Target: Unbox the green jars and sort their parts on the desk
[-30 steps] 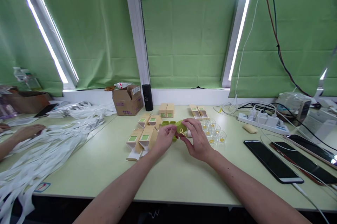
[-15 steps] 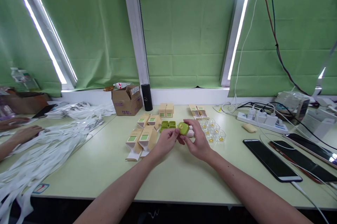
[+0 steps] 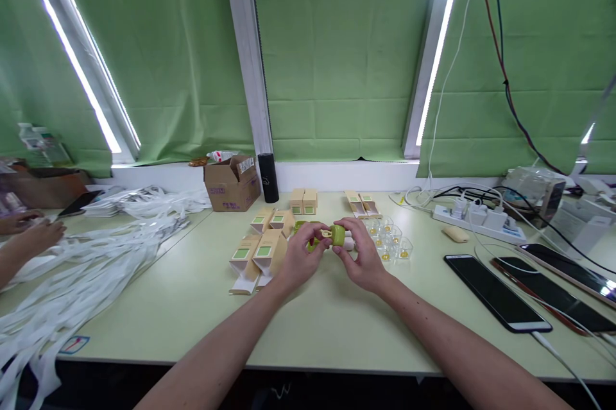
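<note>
My right hand (image 3: 362, 260) is closed around a small green rounded-square cap (image 3: 338, 235), turned on its side. On the cap's left, the fingers of my left hand (image 3: 302, 258) pinch a small cream piece (image 3: 326, 233) at its face. Behind my left hand sit small green square containers (image 3: 312, 244), mostly hidden by the fingers. A pale pink rounded piece (image 3: 349, 244) shows partly beneath my right hand. To the right stand several clear cups (image 3: 395, 235) with gold bottoms. Open beige cartons (image 3: 270, 248) with green labels lie left of my left hand.
Two beige boxes (image 3: 303, 202) and flattened cartons (image 3: 363, 205) lie farther back. A cardboard box (image 3: 231, 185) and black cylinder (image 3: 268, 179) stand by the wall. Phones (image 3: 498, 293), cables and a power strip (image 3: 479, 222) are right. Another person's hands (image 3: 41, 238) work over white straps (image 3: 110, 269).
The green cap has turned from facing me to side-on. My left fingers have shifted from its edge to the cream piece. The other person's hands have drawn together, farther left.
</note>
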Motion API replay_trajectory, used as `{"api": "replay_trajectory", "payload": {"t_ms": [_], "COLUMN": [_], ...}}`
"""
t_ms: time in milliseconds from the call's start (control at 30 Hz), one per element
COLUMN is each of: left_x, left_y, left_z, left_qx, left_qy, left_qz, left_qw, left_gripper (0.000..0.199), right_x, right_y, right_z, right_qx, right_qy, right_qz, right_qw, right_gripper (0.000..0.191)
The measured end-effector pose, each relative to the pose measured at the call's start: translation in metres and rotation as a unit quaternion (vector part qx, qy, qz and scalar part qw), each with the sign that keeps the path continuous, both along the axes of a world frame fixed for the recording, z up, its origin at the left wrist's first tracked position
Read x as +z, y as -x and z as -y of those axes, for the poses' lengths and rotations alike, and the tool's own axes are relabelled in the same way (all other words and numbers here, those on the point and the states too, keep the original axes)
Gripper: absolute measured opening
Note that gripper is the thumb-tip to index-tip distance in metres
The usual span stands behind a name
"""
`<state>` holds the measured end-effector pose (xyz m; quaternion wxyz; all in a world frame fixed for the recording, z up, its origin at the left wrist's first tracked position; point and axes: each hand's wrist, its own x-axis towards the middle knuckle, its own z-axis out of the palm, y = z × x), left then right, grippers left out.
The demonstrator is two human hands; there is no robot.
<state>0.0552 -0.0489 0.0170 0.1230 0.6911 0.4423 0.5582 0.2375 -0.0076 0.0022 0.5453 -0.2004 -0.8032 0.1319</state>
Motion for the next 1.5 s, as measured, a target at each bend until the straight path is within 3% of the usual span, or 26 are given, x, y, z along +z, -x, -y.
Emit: {"api": "replay_trajectory", "payload": {"t_ms": [433,1133,1267,1400,1500], "left_x": [0.0018,-0.0047,-0.0027,-0.0010,-0.0015], "left_y": [0.0028,0.0016,0.0029,0.0053,0.0067], "left_z": [0.0024,-0.0012,-0.0008,0.0004,-0.0008], "left_qx": [-0.002,-0.072,-0.045,-0.015,0.003], "left_qy": [-0.050,0.012,0.002,-0.003,-0.002], "left_qz": [-0.016,0.067,0.050,0.003,-0.016], "left_qw": [0.999,0.995,0.998,1.000,1.000], "left_gripper": [0.012,0.011,0.010,0.032,0.037], "right_x": [0.0016,-0.0006,0.0022,0.0039,0.0047], "right_y": [-0.0005,-0.0018,0.0000,0.0019,0.0022], "right_z": [0.0005,0.0001,0.0008,0.0015,0.0023], "right_qx": [0.035,0.056,0.073,0.119,0.128], "right_qy": [0.019,0.013,0.051,0.146,0.184], "right_qz": [0.000,0.026,0.004,-0.044,-0.056], "right_qw": [0.999,0.998,0.996,0.981,0.973], "right_gripper": [0.041,0.042,0.043,0.042,0.042]}}
